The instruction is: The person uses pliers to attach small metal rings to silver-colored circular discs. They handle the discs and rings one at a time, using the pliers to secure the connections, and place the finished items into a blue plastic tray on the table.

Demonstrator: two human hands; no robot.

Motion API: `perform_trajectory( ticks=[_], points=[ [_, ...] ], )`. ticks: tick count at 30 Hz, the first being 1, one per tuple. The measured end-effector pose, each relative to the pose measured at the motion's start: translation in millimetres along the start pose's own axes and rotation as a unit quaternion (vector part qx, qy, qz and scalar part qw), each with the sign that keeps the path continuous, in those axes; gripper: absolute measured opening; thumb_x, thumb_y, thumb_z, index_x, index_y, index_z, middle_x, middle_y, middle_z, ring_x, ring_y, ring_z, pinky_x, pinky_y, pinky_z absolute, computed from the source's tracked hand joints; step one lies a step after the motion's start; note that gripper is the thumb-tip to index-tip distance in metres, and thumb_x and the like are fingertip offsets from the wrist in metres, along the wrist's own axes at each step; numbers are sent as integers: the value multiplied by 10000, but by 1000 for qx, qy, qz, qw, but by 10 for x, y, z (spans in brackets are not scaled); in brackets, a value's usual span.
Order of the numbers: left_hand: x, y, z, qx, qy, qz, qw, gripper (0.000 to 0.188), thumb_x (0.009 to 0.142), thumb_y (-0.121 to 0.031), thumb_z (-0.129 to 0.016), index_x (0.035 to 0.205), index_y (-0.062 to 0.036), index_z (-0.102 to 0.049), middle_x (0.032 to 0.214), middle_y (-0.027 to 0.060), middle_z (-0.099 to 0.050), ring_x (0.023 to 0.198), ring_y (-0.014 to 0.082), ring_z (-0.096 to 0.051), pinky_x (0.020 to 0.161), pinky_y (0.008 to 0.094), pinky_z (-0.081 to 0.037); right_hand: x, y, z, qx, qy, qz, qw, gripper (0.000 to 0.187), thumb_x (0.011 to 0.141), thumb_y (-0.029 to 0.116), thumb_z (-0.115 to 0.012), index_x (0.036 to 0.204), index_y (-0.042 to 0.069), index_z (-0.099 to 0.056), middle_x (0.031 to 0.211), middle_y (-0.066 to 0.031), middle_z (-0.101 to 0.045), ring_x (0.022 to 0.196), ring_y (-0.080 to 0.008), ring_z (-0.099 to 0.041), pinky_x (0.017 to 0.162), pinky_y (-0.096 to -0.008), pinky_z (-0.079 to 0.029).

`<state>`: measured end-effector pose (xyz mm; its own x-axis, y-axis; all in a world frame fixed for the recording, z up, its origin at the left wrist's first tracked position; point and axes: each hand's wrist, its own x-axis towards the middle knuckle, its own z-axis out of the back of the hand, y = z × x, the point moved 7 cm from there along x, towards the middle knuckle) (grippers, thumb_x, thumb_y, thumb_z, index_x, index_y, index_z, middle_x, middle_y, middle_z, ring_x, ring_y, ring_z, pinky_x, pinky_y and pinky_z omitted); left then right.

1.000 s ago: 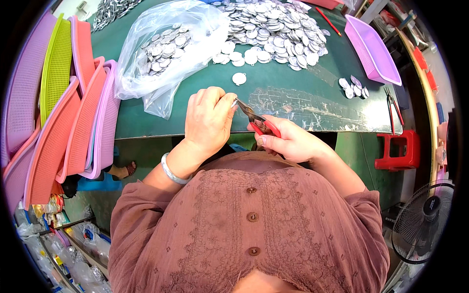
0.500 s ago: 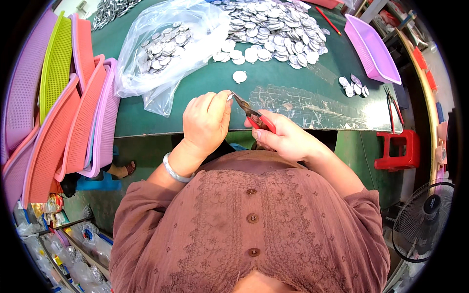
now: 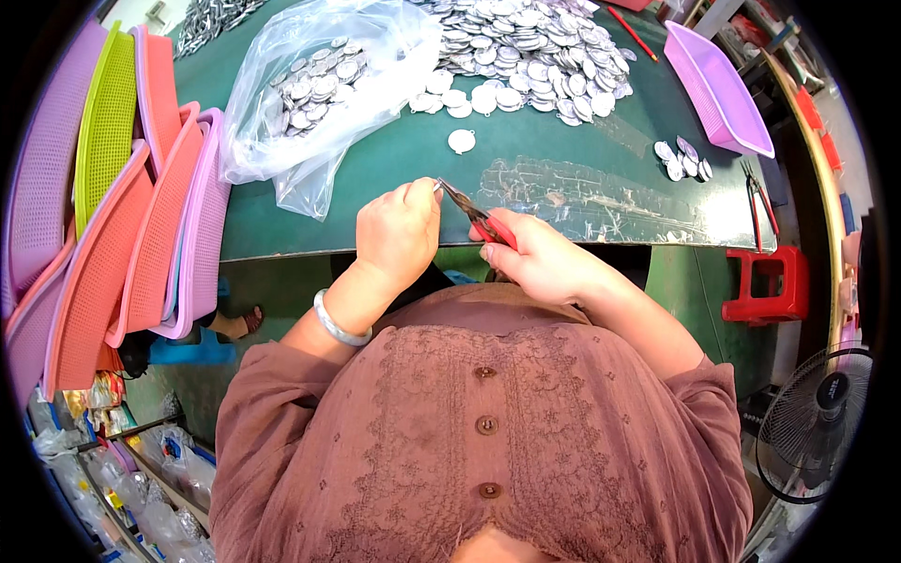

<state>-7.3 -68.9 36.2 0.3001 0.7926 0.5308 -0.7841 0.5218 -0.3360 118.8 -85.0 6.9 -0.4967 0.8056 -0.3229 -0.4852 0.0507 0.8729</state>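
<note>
My right hand point(image 3: 542, 258) grips a pair of red-handled pliers point(image 3: 481, 218) above the table's near edge. Their dark, narrow jaws point up and left, reaching the fingertips of my left hand point(image 3: 399, 233). That hand is closed in a pinch; whatever sits between its fingers at the plier tips is almost wholly hidden. A pale bangle circles the left wrist. Just beyond the hands lies a single round silver disc point(image 3: 461, 141) with a small loop. Farther back spreads a large heap of similar discs point(image 3: 526, 56).
A clear plastic bag point(image 3: 328, 103) with discs stands left of the heap. Stacked plastic baskets point(image 3: 122, 206) crowd the left side. Rightward are a purple basket point(image 3: 718, 94), a few discs point(image 3: 683, 161), second pliers point(image 3: 758, 206), a red stool point(image 3: 768, 286) and a fan point(image 3: 815, 422).
The pliers' handles and my right hand have shifted slightly left. My left hand has turned a little, and the pale piece at its fingertips is now less visible.
</note>
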Motion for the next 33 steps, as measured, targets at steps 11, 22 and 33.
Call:
perform_trajectory(
  ticks=[11, 22, 33],
  points=[
    [-116, 73, 56, -49, 23, 31, 998, 108, 771, -57, -558, 873, -19, -554, 704, 127, -536, 628, 307, -530, 543, 362, -421, -36, 100, -50, -88, 10, -10, 996, 237, 816, 126, -493, 982, -41, -470, 881, -229, -553, 846, -352, -542, 742, -376, -419],
    [-165, 114, 93, -106, -9, -13, 994, 257, 742, -24, -564, 998, -27, -581, 878, 98, -536, 809, 260, -508, 709, 325, -414, -59, 81, -132, -45, 35, 4, 998, 243, 808, 128, -502, 986, -37, -493, 881, -190, -568, 824, -280, -553, 733, -342, -427],
    [-172, 54, -19, -179, 18, 4, 984, 107, 780, -6, -504, 862, -2, -572, 759, 114, -552, 715, 280, -527, 658, 336, -418, -163, -25, -207, 90, 64, -51, 993, 204, 815, 121, -503, 970, -11, -503, 763, -69, -524, 693, -130, -468, 652, -269, -402]
  ],
)
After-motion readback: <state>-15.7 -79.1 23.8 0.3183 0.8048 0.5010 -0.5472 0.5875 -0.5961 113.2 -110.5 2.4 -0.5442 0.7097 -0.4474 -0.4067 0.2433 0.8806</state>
